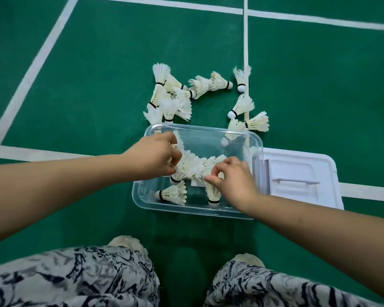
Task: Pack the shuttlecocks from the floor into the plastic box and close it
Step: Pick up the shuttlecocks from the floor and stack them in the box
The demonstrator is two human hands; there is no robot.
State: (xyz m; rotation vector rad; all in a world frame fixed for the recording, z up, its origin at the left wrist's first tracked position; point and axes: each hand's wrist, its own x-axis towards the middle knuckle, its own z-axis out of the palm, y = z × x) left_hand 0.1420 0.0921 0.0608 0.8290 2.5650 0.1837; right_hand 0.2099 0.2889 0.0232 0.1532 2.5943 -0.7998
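A clear plastic box (pixel 193 208) stands open on the green floor in front of me. Inside it lie several white feather shuttlecocks (pixel 172 193). My left hand (pixel 155 156) and my right hand (pixel 233 182) are both over the box, fingers pinched on a bunch of shuttlecocks (pixel 194 166) in its middle. Several more shuttlecocks (pixel 171 94) lie heaped on the floor beyond the box's far left corner. Others (pixel 242 105) are scattered beyond its far right corner. The white lid (pixel 302 176) lies flat on the floor right of the box.
White court lines (pixel 245 41) cross the green floor. My knees in patterned trousers (pixel 75 278) and two pale shoes (pixel 126 243) are at the bottom, close to the box's near edge.
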